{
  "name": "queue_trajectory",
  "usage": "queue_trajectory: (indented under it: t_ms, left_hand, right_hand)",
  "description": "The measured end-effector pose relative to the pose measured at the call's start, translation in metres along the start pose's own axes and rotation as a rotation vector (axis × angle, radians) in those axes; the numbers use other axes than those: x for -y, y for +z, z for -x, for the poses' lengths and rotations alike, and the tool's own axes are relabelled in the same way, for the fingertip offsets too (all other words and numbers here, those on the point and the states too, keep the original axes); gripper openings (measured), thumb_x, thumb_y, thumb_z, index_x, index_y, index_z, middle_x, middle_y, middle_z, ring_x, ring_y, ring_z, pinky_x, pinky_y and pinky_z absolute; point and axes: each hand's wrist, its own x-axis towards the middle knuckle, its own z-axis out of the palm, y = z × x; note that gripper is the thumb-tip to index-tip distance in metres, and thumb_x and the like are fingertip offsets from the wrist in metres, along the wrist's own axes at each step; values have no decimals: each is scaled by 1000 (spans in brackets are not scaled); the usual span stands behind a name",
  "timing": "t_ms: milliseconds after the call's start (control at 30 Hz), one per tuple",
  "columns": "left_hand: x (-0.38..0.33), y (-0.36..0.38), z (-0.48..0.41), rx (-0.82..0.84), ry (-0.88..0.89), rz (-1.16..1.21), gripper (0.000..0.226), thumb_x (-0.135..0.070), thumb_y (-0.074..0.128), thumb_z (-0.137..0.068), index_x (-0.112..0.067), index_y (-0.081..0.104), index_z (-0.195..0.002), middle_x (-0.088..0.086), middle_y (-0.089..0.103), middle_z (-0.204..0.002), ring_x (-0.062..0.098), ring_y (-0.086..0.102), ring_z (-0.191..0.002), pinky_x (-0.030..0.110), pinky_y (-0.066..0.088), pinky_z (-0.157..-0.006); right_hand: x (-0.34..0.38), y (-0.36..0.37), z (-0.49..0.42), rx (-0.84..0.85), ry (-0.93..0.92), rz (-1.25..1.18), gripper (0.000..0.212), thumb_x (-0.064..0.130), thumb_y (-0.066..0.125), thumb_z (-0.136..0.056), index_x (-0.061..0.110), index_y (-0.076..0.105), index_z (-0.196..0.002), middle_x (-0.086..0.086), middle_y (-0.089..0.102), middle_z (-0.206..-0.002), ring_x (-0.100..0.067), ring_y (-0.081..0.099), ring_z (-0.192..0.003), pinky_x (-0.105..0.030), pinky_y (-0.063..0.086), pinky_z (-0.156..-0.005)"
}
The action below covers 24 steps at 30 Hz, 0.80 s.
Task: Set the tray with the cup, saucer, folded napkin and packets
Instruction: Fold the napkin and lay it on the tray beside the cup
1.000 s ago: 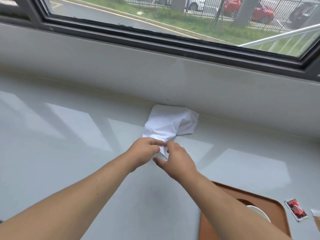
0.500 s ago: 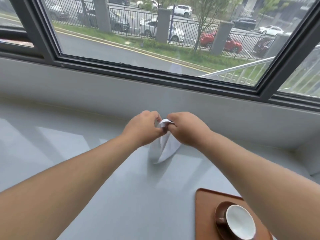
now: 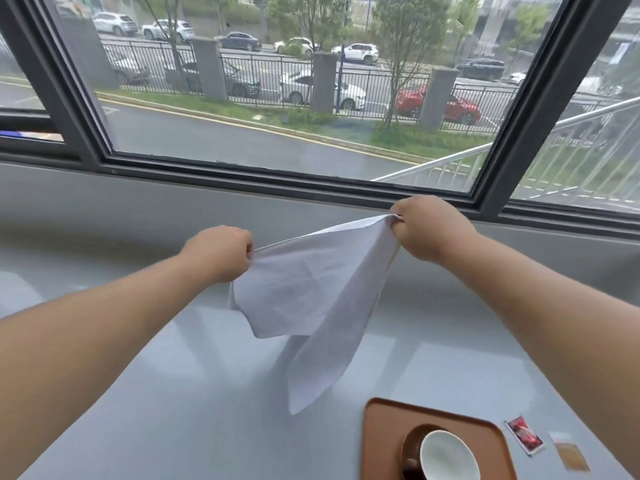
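A white napkin (image 3: 311, 292) hangs unfolded in the air above the grey counter. My left hand (image 3: 221, 252) pinches its left corner and my right hand (image 3: 426, 228) pinches its right corner, held a little higher. The cloth's free end droops toward a brown tray (image 3: 384, 434) at the bottom right. On the tray a white cup (image 3: 448, 457) sits on a brown saucer (image 3: 412, 445). A red packet (image 3: 524, 434) and a tan packet (image 3: 569, 452) lie on the counter to the right of the tray.
The grey counter (image 3: 173, 393) runs under a low grey wall and a dark-framed window (image 3: 277, 174) straight ahead. Bare counter surface lies to the left of the tray.
The napkin lay crumpled on the counter, both hands gripping it. They lifted it together, then moved apart, spreading the cloth open in the air. The view tilted upward.
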Motion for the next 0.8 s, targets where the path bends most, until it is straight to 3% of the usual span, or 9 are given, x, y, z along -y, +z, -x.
queue_trajectory:
  t_ms: [133, 233, 300, 533, 667, 800]
  left_hand:
    - [13, -3, 3, -53, -77, 38, 19, -23, 45, -95, -30, 63, -94, -1, 68, -98, 30, 60, -89, 37, 49, -71]
    - [21, -26, 1, -236, -132, 127, 18, -21, 39, -99, -26, 56, -100, 2, 58, -91, 36, 56, -86, 45, 51, -74]
    - [25, -47, -1, -362, -132, 170, 14, -20, 41, -99, -26, 54, -99, 4, 57, -87, 36, 54, -81, 43, 46, -70]
    - [49, -82, 17, -645, -2, 143, 15, -26, 55, -102, -20, 68, -106, 17, 76, -95, 43, 69, -86, 45, 51, -74]
    - [77, -47, 54, -634, 116, 164, 11, -25, 67, -97, -16, 73, -100, 16, 77, -88, 42, 70, -82, 47, 54, -74]
    - [106, 32, 104, -392, 177, 183, 12, -30, 69, -97, -20, 73, -93, 7, 77, -85, 37, 68, -82, 40, 49, -69]
  right_hand:
    - [-22, 7, -6, -61, 68, -145, 30, 11, 47, -89, 16, 46, -59, -2, 54, -65, -34, 54, -72, -33, 36, -54]
    - [-27, 4, -9, -129, 65, -156, 29, 12, 46, -92, 13, 50, -63, -8, 58, -73, -36, 54, -75, -38, 41, -58]
    - [-27, -2, -9, -187, 59, -136, 27, 13, 46, -94, 10, 54, -69, -9, 59, -76, -37, 54, -75, -40, 44, -60]
    - [-12, -16, 14, -311, 3, -139, 23, 16, 51, -97, 11, 66, -79, -8, 61, -80, -36, 56, -78, -42, 51, -65]
    - [3, 16, 57, -225, 53, -116, 18, 18, 56, -94, 18, 72, -85, -3, 60, -83, -34, 59, -82, -42, 53, -69]
    - [33, 86, 124, -36, 135, -64, 19, 19, 59, -92, 29, 76, -94, 2, 59, -89, -29, 63, -88, -36, 49, -68]
